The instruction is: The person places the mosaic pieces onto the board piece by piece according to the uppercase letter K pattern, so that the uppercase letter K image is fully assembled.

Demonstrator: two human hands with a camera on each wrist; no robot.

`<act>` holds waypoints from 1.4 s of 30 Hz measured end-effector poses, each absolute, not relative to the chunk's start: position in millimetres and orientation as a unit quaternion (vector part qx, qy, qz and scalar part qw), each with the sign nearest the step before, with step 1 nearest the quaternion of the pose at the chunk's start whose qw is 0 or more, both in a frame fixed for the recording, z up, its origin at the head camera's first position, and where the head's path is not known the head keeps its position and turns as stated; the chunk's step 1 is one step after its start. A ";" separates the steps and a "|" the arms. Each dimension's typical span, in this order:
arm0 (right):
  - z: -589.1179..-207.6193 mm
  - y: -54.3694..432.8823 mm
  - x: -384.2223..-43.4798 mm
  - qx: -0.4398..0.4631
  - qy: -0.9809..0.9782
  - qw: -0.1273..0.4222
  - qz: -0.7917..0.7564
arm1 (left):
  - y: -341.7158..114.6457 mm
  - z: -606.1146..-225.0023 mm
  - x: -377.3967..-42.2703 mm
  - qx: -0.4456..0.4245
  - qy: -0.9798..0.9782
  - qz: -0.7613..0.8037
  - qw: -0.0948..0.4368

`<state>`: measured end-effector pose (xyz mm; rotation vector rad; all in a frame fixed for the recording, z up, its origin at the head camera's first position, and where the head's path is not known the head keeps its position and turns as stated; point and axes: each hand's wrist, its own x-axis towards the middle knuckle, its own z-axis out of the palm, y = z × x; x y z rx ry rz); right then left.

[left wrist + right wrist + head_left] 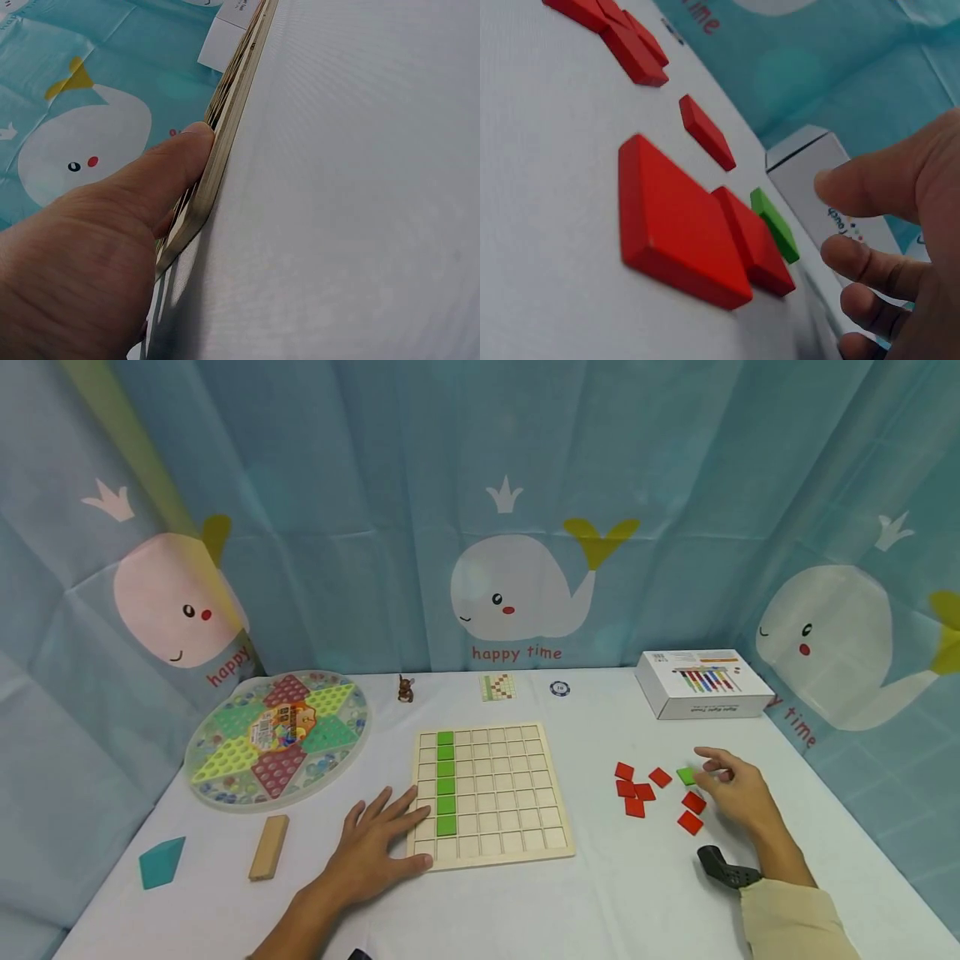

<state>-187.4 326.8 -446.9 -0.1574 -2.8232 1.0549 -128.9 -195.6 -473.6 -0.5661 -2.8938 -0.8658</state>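
Note:
A wooden grid board (517, 820) lies flat at the middle of the table, with several green tiles (446, 785) stacked down one column near its left side. My left hand (367, 857) rests at the board's left edge, its fingers spread. In the left wrist view the thumb (169, 169) touches the board's rim. Over to the right, my right hand (738, 793) hovers beside a loose green tile (686, 776), thumb and fingers apart with nothing between them. Several red tiles (679, 225) lie scattered near this hand.
At the left are a round Chinese checkers board (225, 722), a wooden block (268, 849) and a teal block (161, 863). Along the back stand a small brown figurine (406, 688), a pattern card (498, 687), a poker chip (560, 688) and a white box (705, 700).

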 end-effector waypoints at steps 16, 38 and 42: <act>-457.4 330.1 -196.7 0.001 -0.963 0.036 0.269 | -197.3 -474.0 -130.1 -0.189 -0.940 -0.280 0.043; -415.1 305.6 -179.9 -0.054 -0.911 0.184 0.365 | -197.8 -477.3 -131.7 -0.185 -0.942 -0.277 0.035; -400.4 297.9 -170.7 -0.048 -0.905 0.187 0.379 | -197.7 -477.5 -131.1 -0.186 -0.942 -0.277 0.036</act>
